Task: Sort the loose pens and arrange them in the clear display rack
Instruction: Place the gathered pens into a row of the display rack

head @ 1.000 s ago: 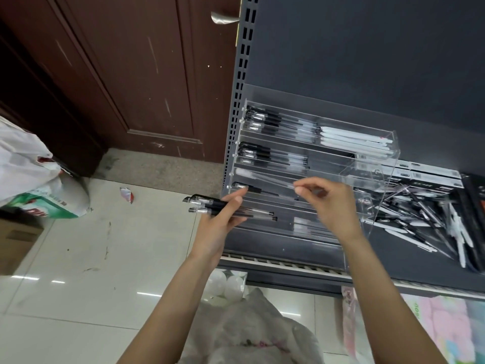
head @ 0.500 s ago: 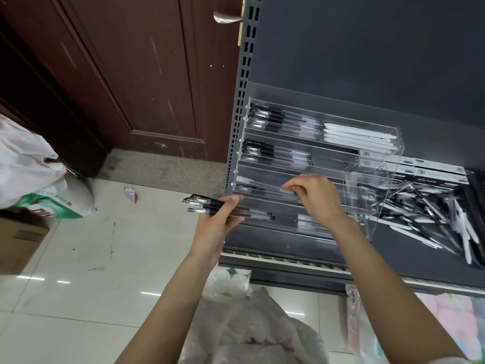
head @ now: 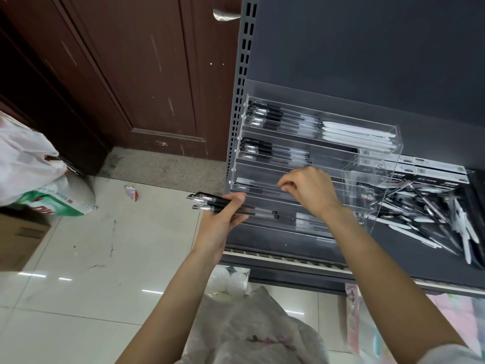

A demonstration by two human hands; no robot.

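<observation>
Left hand: at 7 o'clock of the rack, fingers and thumb curled round a bundle of black-capped pens, caps pointing to 9 o'clock.
Right hand: fingers bent at the front of the third tier; whether they pinch a pen cannot be told.
Clear display rack: on the grey shelf; two upper tiers hold pens.
Loose pens: heaped at 3 o'clock of the rack.
</observation>
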